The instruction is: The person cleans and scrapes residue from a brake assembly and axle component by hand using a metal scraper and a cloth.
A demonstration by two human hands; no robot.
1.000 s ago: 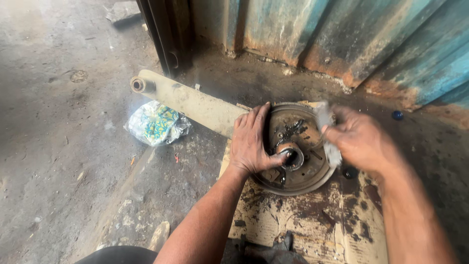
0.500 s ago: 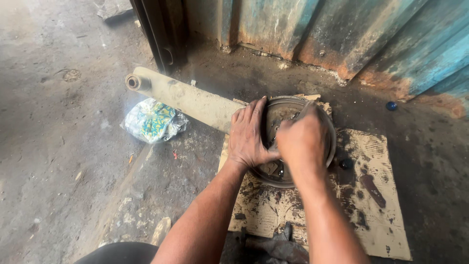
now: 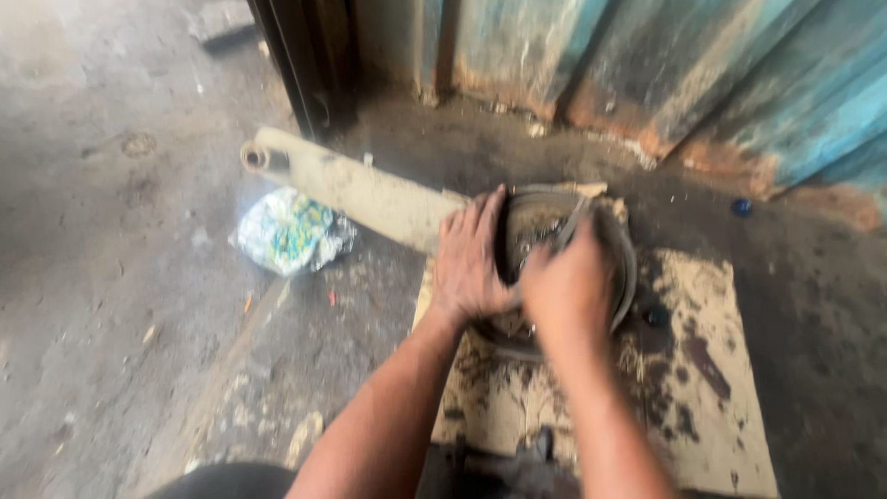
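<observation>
Rusty metal drum (image 3: 621,242); left hand (image 3: 469,259) flat on rim, fingers spread; right hand (image 3: 568,288) closed, perhaps around tool; blurred.

I see both my bare arms reaching forward from the near edge, coming closer together toward the hands. My left hand (image 3: 468,251) lies flat with the palm down, the fingers spread a little and pointing to the far side, the thumb turned to the right. My right hand (image 3: 568,288) is just beside it, to the right and slightly nearer, curled into a loose fist with its back toward me. The picture is blurred, so I cannot tell how tight the right fingers close. Both wrists are straight.
</observation>
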